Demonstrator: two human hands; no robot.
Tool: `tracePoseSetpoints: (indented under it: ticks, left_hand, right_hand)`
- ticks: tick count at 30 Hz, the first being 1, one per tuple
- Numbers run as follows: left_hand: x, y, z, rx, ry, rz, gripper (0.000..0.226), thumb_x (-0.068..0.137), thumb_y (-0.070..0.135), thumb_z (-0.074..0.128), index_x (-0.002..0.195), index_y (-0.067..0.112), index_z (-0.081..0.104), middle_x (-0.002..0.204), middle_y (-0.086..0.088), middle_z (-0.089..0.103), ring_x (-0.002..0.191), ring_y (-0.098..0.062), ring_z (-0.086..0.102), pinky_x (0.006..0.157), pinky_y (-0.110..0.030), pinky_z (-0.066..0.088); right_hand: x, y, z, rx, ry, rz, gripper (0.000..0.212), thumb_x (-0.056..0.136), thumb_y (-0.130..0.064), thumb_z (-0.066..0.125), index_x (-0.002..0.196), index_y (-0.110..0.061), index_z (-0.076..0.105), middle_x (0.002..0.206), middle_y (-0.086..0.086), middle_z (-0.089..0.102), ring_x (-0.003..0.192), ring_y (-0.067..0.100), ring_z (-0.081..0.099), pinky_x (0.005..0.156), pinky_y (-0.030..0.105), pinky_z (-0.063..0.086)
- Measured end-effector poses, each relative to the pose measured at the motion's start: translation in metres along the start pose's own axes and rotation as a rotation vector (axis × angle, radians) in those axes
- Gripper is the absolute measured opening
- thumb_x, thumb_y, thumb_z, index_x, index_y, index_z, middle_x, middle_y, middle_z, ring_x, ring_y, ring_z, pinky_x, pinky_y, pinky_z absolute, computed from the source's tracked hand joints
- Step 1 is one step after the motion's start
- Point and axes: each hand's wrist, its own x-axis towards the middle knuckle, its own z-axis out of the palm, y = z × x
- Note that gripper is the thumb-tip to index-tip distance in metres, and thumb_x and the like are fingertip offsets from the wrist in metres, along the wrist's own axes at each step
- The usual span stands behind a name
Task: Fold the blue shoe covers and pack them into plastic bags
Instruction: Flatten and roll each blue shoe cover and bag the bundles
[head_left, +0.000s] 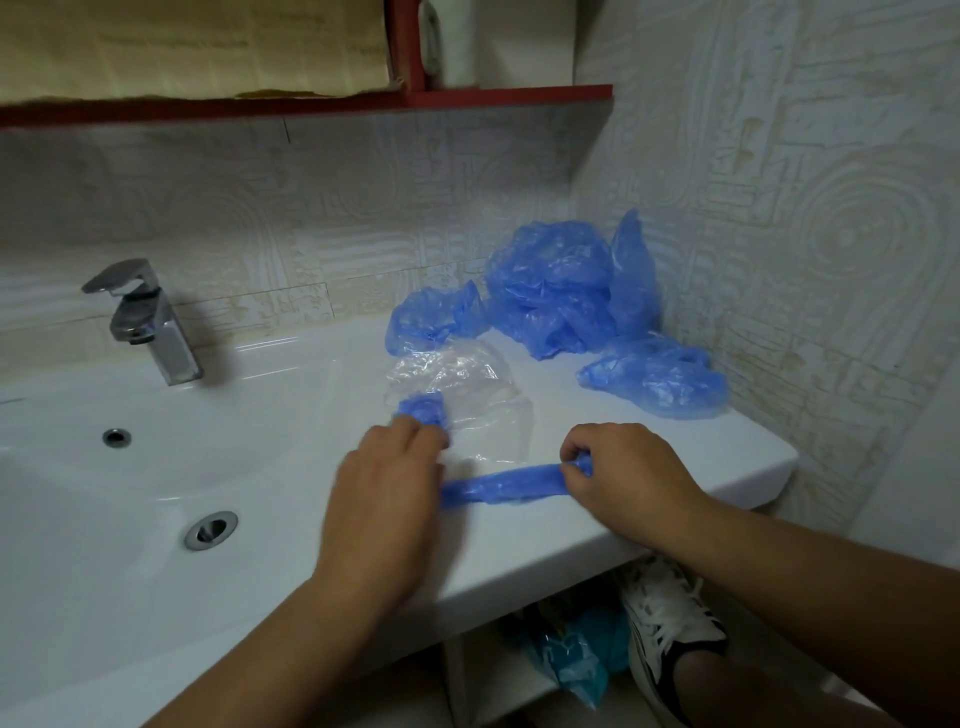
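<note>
A blue shoe cover (501, 484), folded into a long narrow strip, lies across the white counter (691, 441) near its front edge. My right hand (631, 470) pinches the strip's right end. My left hand (387, 499) covers the strip's left end and looks blurred. Just behind lies a clear plastic bag (467, 395) with a small rolled blue cover (423, 408) at its near left corner. Several loose, crumpled blue covers (556, 291) are heaped in the back right corner against the wall.
The white sink basin (130, 483) with a chrome faucet (150, 322) and drain (210, 529) fills the left. A red shelf (467, 98) hangs above. Below the counter edge are my sneaker (670, 623) and a blue bag (571, 660) on the floor.
</note>
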Motion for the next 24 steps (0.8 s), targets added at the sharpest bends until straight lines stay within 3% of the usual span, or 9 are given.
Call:
tracePoseSetpoints:
  ticks: [1,3,5,14,19,22,24]
  left_hand:
    - [-0.001,0.010,-0.004,-0.090,-0.055,0.136,0.036,0.089,0.031,0.056,0.124,0.026,0.060,0.126,-0.001,0.061,0.111,-0.026,0.059,0.093,-0.040,0.051]
    - [-0.003,0.030,-0.010,-0.154,-0.347,0.303,0.062,0.096,0.057,0.034,0.152,0.034,0.028,0.161,0.009,0.024,0.147,-0.012,0.024,0.119,-0.031,0.023]
    - [-0.004,0.037,-0.009,-0.049,-0.571,0.322,0.074,0.095,0.068,0.022,0.157,0.035,-0.002,0.164,0.015,-0.007,0.151,-0.008,-0.006,0.123,-0.031,0.000]
    - [-0.006,0.013,-0.006,0.034,-0.675,0.293,0.082,0.090,0.074,0.022,0.155,0.037,-0.012,0.161,0.020,-0.016,0.149,-0.004,-0.015,0.122,-0.030,-0.007]
    - [-0.009,0.014,-0.004,0.017,-0.669,0.272,0.096,0.078,0.086,0.022,0.154,0.038,-0.014,0.159,0.020,-0.019,0.148,-0.003,-0.016,0.120,-0.028,-0.010]
    - [-0.009,0.013,-0.003,0.007,-0.653,0.266,0.093,0.085,0.081,0.032,0.155,0.037,-0.012,0.160,0.019,-0.018,0.149,-0.004,-0.015,0.120,-0.028,-0.010]
    - [-0.009,0.013,-0.003,-0.005,-0.645,0.266,0.094,0.085,0.080,0.033,0.155,0.036,-0.012,0.160,0.019,-0.018,0.149,-0.003,-0.015,0.119,-0.027,-0.010]
  right_hand:
    - [0.000,-0.001,0.000,0.000,-0.004,0.000,0.013,0.091,-0.033,0.059,0.099,-0.030,0.069,0.097,-0.008,0.070,0.086,0.011,0.060,0.074,0.025,0.045]
    - [0.001,-0.002,0.000,-0.008,-0.005,0.000,0.013,0.090,-0.035,0.060,0.099,-0.031,0.068,0.097,-0.008,0.070,0.085,0.011,0.059,0.073,0.024,0.042]
    - [0.001,-0.003,-0.001,-0.019,0.001,0.004,0.014,0.091,-0.036,0.060,0.100,-0.030,0.069,0.098,-0.008,0.070,0.086,0.011,0.059,0.075,0.025,0.044]
    - [-0.002,-0.002,-0.002,0.018,0.011,-0.033,0.013,0.095,-0.031,0.057,0.100,-0.029,0.068,0.098,-0.008,0.069,0.085,0.011,0.060,0.078,0.027,0.049]
    - [-0.003,0.000,-0.002,-0.055,0.018,-0.074,0.020,0.097,-0.024,0.054,0.110,-0.030,0.067,0.106,-0.004,0.058,0.097,0.015,0.053,0.084,0.028,0.047]
    - [-0.010,-0.002,-0.005,-0.265,0.102,-0.289,0.040,0.087,-0.021,0.068,0.127,-0.026,0.063,0.125,-0.003,0.059,0.112,0.018,0.052,0.096,0.033,0.043]
    - [-0.020,-0.009,-0.008,-0.283,0.006,-0.467,0.056,0.088,-0.033,0.068,0.141,-0.026,0.051,0.147,-0.004,0.048,0.135,0.019,0.042,0.113,0.035,0.030]
